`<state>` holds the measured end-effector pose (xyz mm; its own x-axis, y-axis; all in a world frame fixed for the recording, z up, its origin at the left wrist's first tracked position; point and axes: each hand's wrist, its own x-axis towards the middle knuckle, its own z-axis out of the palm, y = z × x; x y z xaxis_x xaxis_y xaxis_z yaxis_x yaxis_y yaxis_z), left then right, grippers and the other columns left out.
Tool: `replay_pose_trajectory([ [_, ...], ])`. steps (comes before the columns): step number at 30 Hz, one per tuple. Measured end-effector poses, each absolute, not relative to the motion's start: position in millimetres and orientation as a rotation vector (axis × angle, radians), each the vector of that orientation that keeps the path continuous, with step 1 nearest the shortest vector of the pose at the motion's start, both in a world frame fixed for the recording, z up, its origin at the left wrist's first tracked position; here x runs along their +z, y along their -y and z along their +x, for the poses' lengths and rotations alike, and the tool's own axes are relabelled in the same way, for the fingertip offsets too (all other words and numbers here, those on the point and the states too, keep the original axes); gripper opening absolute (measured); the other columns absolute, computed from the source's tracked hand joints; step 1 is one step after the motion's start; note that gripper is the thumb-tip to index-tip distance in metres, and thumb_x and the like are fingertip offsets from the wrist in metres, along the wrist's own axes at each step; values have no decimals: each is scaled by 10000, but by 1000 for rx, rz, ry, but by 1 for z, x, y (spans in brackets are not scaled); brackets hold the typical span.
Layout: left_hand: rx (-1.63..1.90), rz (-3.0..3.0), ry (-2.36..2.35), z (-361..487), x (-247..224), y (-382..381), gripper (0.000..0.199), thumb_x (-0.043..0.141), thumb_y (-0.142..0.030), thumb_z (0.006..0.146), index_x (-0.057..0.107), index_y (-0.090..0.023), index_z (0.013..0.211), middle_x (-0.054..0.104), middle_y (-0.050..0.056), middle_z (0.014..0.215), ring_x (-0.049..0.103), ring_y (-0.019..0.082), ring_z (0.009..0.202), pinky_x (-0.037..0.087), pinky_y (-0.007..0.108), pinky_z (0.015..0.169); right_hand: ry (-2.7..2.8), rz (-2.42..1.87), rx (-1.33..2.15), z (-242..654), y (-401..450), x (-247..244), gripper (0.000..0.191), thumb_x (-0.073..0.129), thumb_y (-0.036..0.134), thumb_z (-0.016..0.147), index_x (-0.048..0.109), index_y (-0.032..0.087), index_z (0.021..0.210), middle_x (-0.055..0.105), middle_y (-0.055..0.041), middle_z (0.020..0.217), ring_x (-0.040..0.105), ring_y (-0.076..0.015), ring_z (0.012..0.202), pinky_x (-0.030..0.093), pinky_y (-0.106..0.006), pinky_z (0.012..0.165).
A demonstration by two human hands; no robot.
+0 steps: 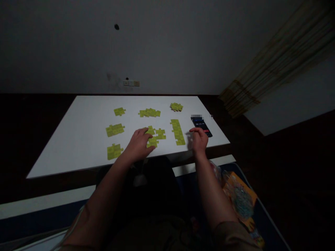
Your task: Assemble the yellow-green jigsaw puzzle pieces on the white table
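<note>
My left hand (139,143) reaches over a loose group of yellow-green jigsaw puzzle pieces (160,134), thumb and fingers apart, the fingertips at the pieces' left edge. It partly covers them, and whether it presses on one is hard to see. My right hand (200,140) hovers near the table's right front, index finger stretched leftward and the others bent. Nothing shows in it. Left of it lies a joined strip of puzzle pieces (178,132); just behind it is a phone (201,126) with a running timer.
On the white table (78,139) lie small joined puzzle sections (115,130) at left, overlapping pieces (149,112) at back centre and a heaped pile (176,107) at back right. A bench at lower right bears plastic bags (239,198). A wall with sockets (131,83) stands behind.
</note>
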<state>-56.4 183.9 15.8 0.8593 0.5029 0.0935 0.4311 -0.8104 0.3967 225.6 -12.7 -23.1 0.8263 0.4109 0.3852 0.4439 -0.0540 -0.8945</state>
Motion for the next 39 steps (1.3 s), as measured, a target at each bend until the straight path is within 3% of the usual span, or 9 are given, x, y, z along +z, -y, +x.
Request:
replay_pose_trajectory([
  [8,275,2702,-692,-56,16,-180,602,842,-413,956,782,-181,1508,618,228,1786,535,490,1677,434,681,1455,784,-1745,50,224,11,-15,201,625,382,875,797,279,883,814,-41,918,735,-286,922,555,-416,869],
  [15,279,2627,-655,-48,15,-182,523,918,-302,883,785,-218,1382,618,216,1769,518,501,1683,466,727,1420,783,-1770,93,221,16,-11,206,621,377,857,799,275,870,798,-34,868,694,-273,818,538,-418,811],
  [18,356,2613,-616,-47,18,-181,547,952,-252,850,747,-229,1356,663,204,1675,566,478,1613,516,715,1373,783,-1782,104,221,15,-10,195,622,363,861,796,275,868,790,-38,864,691,-276,826,537,-418,812],
  [23,365,2571,-460,-39,16,-170,483,926,-243,954,718,-258,1389,765,140,1430,720,389,1373,635,622,1229,801,-1798,112,219,13,-9,185,630,346,870,802,277,868,812,-50,897,719,-288,872,542,-416,827],
  [30,429,2593,-352,-3,5,-143,491,864,-260,1070,678,-196,1519,752,192,1486,720,391,1415,623,587,1236,820,-1831,165,219,14,-10,203,640,352,882,830,281,898,827,-48,890,720,-288,831,531,-407,787],
  [39,368,2736,-465,23,15,-121,408,770,-368,1122,745,-175,1480,775,200,1428,702,416,1352,585,592,1200,848,-1849,170,215,14,-5,207,634,364,887,825,287,894,819,-32,868,710,-276,809,519,-398,769],
])
